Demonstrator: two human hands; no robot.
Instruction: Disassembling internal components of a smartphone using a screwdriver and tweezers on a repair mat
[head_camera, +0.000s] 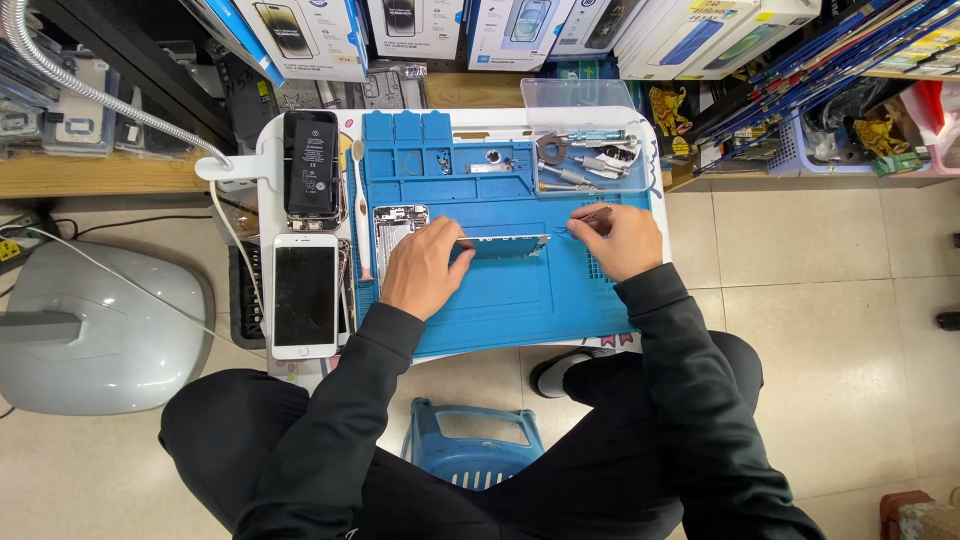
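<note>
Two bare hands work over a blue silicone repair mat (500, 300): the left hand (425, 268) pinches a thin flat phone frame (505, 246) lying mid-mat, while the right hand (618, 240) is closed on slim metal tweezers (585, 218) near the frame's right end. A white phone (305, 295) lies left of the mat.

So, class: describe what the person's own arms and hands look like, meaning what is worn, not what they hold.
Both arms are in long black sleeves ending at the wrists. The left hand and right hand are bare: no gloves, and no rings, watch or markings show from this view. The trousers are black too.
</note>
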